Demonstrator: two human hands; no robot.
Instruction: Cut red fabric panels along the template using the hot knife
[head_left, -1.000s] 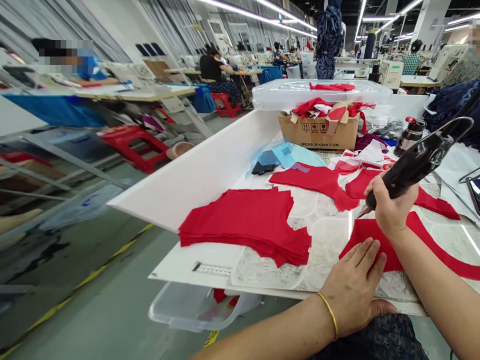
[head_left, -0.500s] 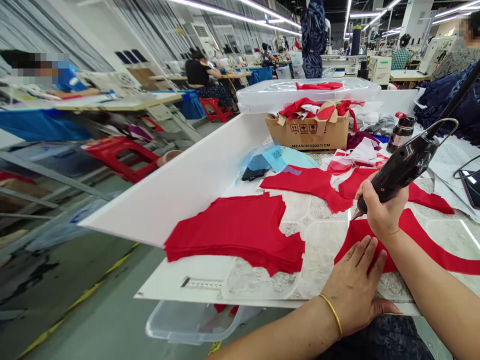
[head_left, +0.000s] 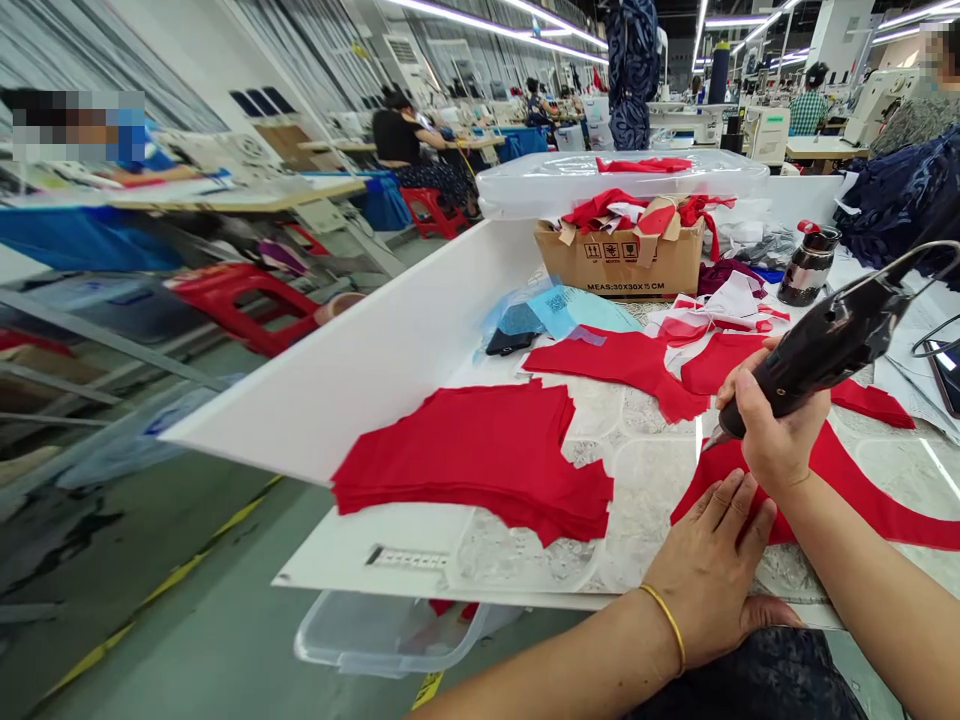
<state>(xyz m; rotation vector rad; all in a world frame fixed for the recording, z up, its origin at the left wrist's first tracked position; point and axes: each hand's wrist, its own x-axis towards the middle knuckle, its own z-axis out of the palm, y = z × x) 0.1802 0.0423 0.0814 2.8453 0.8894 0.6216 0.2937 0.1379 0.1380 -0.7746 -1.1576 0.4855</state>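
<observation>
My right hand [head_left: 776,425] is wrapped round a black corded handheld power tool [head_left: 836,340] with a pointed metal tip. The tool slants down to the left, its tip at the upper left edge of a red fabric piece [head_left: 847,480]. Whether the tip touches the cloth I cannot tell. My left hand [head_left: 709,580], with a gold bangle on the wrist, lies flat with fingers stretched over the same piece, just below the right hand. Left of both hands rests a stack of cut red fabric pieces [head_left: 472,450]. Another red piece [head_left: 615,365] lies farther back.
Behind the fabric stand a cardboard box [head_left: 622,265] of scraps and a dark bottle [head_left: 808,268]. A white panel [head_left: 360,360] edges the table's left side. A phone [head_left: 946,365] lies at the right. Below the front edge is a clear plastic bin [head_left: 390,640]. People sit at sewing tables beyond.
The tool has tilted lower, its rear end shifting right and down, and its tip has moved slightly down. My left hand stays flat in the same place on the fabric.
</observation>
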